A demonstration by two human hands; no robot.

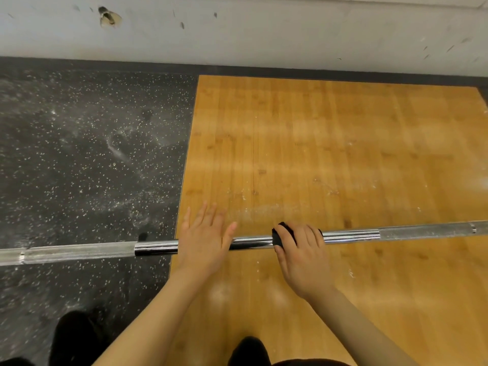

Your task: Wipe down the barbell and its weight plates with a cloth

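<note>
Gripping a black cloth (282, 235) around the barbell (351, 235), the right hand (301, 257) has its fingers (307, 233) curled over the top of the smooth chrome shaft, the cloth bunched beneath them and showing at the thumb side. Just beside it, the left hand (203, 244) lies over the same bar with its fingers (208, 217) straight and spread, grasping nothing; whether the palm actually touches the metal I cannot tell. One barbell runs across the floor from left to right, over the speckled black rubber flooring (79, 154) and the wooden platform (330, 154). One cloth is visible. Two hands are at work. Two dark shoes (71, 336) show at the bottom edge.
</note>
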